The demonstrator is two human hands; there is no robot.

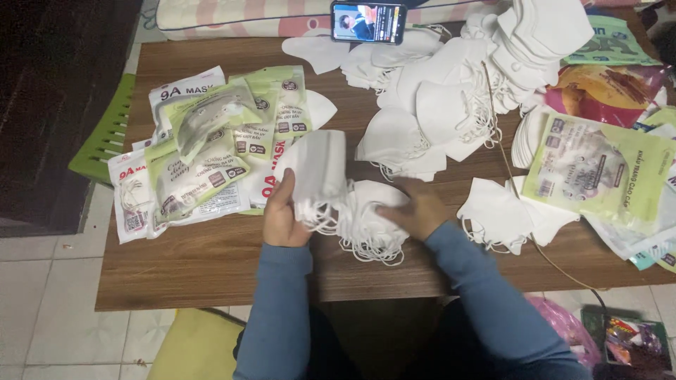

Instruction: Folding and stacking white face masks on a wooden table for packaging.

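My left hand (280,214) grips a stack of folded white face masks (317,172), held upright over the wooden table (211,264). Ear loops hang from the stack's lower edge. My right hand (415,210) rests flat on a small pile of white masks (370,225) lying on the table just right of the stack. Both arms wear blue sleeves. A big heap of loose white masks (451,91) fills the table's far middle.
Filled green-and-white mask packets (204,151) lie at the left. More printed packets (598,165) and a mask pile (503,214) sit at the right. A phone (368,22) with a lit screen stands at the far edge. A thin cord (514,183) crosses the table.
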